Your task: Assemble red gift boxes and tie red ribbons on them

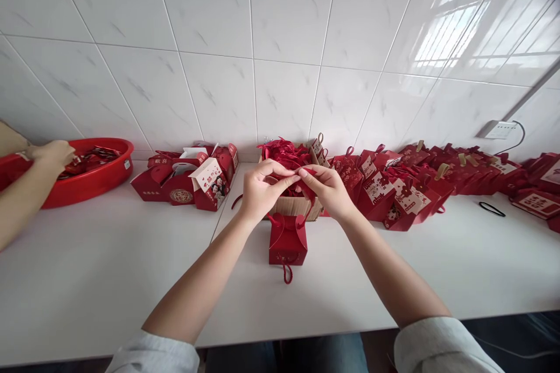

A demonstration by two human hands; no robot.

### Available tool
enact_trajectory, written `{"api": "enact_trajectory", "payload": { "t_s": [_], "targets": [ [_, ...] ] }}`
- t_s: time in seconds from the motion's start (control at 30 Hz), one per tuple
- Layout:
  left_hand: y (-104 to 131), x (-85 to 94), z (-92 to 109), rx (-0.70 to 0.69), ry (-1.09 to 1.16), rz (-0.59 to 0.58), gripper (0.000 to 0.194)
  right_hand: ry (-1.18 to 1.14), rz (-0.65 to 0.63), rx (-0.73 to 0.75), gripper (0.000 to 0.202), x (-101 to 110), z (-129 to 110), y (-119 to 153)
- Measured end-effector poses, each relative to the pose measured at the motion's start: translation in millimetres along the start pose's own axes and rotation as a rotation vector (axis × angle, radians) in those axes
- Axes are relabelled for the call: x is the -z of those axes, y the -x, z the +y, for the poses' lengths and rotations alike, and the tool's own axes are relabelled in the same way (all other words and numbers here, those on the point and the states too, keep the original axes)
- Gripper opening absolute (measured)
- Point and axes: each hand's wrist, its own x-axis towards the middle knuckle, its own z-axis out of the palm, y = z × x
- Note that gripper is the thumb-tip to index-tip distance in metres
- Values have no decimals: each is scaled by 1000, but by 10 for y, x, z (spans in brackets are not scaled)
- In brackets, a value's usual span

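Observation:
Both of my hands meet over a small red gift box (287, 240) that stands on the white table. My left hand (266, 185) pinches a red ribbon (311, 207) between thumb and fingers. Against it, fingertips nearly touching, my right hand (326, 187) is closed on the same ribbon. The ribbon runs down from my fingers toward the top of the box. A red cord loop hangs at the box's front. Right behind my hands is an open cardboard box (294, 206) with a heap of red ribbons (286, 154), partly hidden by my fingers.
Several red gift boxes (205, 183) stand to the left, and many more red boxes (385, 192) line the wall on the right. A black loop (492, 208) lies on the table (350, 280). At far left, another person's hand (55, 154) is by a red basin (98, 180) of packets.

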Motion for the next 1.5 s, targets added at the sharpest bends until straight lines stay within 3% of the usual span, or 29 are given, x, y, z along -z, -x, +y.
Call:
{"api": "enact_trajectory", "payload": {
  "t_s": [0.17, 0.47, 0.7, 1.0, 1.13, 1.2, 1.3, 1.37, 1.5],
  "targets": [
    [19, -2, 29, 22, 32, -43, 30, 13, 80, 2, 36, 14, 61, -9],
    [40, 41, 110, 231, 79, -107, 27, 43, 118, -5, 34, 17, 87, 7],
    [46, 66, 61, 387, 115, -309, 32, 63, 124, 38, 30, -10, 82, 24],
    [76, 50, 20, 255, -56, -170, 16, 188, 216, 14, 38, -16, 148, 21],
    [70, 43, 8, 274, -88, -119, 17, 278, 304, 86, 26, 24, 120, 137],
    [60, 42, -7, 322, -77, -107, 19, 309, 234, 90, 20, 28, 98, 256],
    [48, 33, -18, 408, -31, -108, 24, 366, -49, 21, 12, -26, 131, 427],
    [45, 24, -18, 457, -2, -107, 25, 412, -153, -34, 23, -98, 208, 493],
    [40, 24, -24, 532, 0, -120, 27, 423, -57, -66, 49, -246, 391, 514]
  ]
}}
